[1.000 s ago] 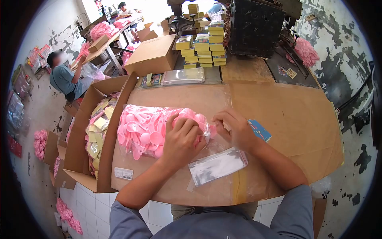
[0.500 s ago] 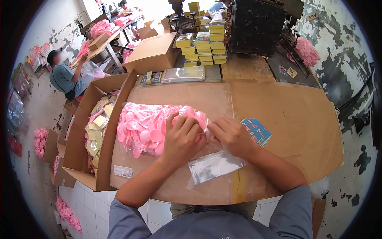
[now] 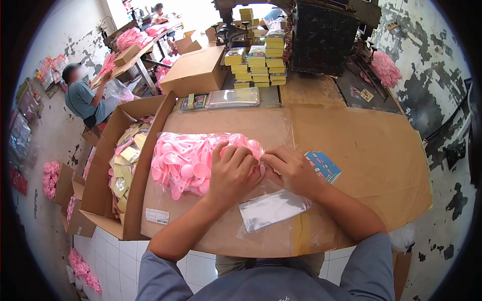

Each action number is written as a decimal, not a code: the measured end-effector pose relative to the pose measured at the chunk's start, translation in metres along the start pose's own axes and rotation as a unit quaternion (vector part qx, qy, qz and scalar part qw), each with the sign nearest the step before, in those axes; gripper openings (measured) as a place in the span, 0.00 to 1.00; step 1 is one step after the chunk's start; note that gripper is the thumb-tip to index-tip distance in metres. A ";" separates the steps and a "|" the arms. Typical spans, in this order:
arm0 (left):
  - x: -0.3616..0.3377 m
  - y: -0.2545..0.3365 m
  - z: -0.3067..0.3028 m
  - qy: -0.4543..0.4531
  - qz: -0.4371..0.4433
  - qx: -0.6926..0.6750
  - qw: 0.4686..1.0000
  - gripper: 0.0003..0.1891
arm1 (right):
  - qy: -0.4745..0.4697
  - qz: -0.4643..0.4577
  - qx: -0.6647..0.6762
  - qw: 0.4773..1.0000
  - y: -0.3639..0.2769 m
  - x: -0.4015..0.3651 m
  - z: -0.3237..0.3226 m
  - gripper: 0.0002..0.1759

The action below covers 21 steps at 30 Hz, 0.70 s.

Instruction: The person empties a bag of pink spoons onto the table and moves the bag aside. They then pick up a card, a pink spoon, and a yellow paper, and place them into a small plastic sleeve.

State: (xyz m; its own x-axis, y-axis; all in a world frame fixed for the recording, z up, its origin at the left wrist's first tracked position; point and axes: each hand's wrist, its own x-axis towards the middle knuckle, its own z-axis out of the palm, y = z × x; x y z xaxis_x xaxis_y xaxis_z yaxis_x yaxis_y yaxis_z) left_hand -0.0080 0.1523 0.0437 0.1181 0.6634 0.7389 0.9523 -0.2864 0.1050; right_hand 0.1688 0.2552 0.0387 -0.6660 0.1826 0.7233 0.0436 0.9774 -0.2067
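A clear bag full of pink plastic spoons (image 3: 188, 163) lies on the cardboard-covered table (image 3: 371, 150). My left hand (image 3: 233, 168) rests over its right end, fingers bent and gripping the plastic there. Close beside it, my right hand (image 3: 288, 170) pinches the bag's gathered end. Both hands nearly touch. Flat clear plastic sleeves (image 3: 273, 209) lie just below my hands. Partly behind my right hand is a fanned stack of blue printed cards (image 3: 325, 166).
An open carton (image 3: 90, 200) of packed pouches stands left. Behind are a closed box (image 3: 193, 70), yellow-edged card stacks (image 3: 257, 62), plastic sleeves (image 3: 233, 97) and a black machine (image 3: 324, 40). A co-worker (image 3: 85, 98) sits at the back left.
The view has shifted slightly. My hands remain at the bag's right end, with my right fingers slightly changed in position.
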 end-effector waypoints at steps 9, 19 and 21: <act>-0.001 -0.001 0.006 0.003 0.026 0.038 0.999 0.09 | -0.113 0.021 0.010 0.993 0.012 0.000 -0.010 0.14; 0.003 0.003 0.005 0.002 0.027 0.027 0.999 0.11 | 0.010 0.375 0.301 0.877 0.020 -0.004 0.011 0.07; 0.005 0.003 0.003 0.016 0.011 0.018 1.000 0.11 | 0.033 0.447 0.494 0.745 0.032 -0.013 0.025 0.08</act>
State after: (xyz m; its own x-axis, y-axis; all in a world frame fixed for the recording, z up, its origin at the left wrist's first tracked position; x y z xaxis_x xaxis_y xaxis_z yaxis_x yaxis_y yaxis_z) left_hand -0.0039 0.1569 0.0460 0.1313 0.6342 0.7620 0.9593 -0.2751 0.0636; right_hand 0.1597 0.2810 0.0062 -0.6603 0.7504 0.0289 -0.1419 -0.0868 -0.9861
